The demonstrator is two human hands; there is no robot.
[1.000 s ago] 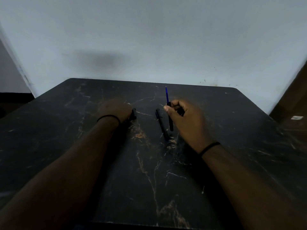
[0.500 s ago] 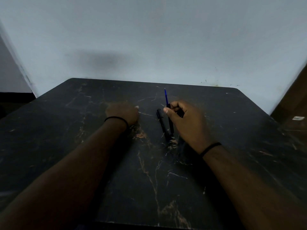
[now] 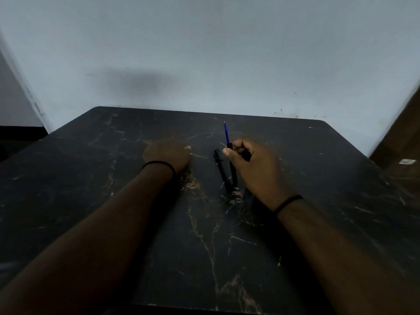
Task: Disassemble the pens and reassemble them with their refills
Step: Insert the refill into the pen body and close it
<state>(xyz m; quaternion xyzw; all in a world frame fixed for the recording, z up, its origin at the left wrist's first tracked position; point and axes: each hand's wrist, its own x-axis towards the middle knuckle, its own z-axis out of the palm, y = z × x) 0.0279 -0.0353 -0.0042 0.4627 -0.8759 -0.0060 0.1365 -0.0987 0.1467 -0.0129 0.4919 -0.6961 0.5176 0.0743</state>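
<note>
black pen [image 3: 222,168] lying flat, barrel [image 3: 233,173] beside, blue refill [image 3: 226,132] protruding

A dark marble-patterned tabletop [image 3: 204,235] with pale and orange veins and rounded far corners is seen set against a plain light wall [image 3: 204,53]. A soft dark shadow [image 3: 136,83] is cast on the wall above the far edge. A brown wooden surface [image 3: 406,137] is seen at the right, bearing a small white label [image 3: 407,161].
</note>
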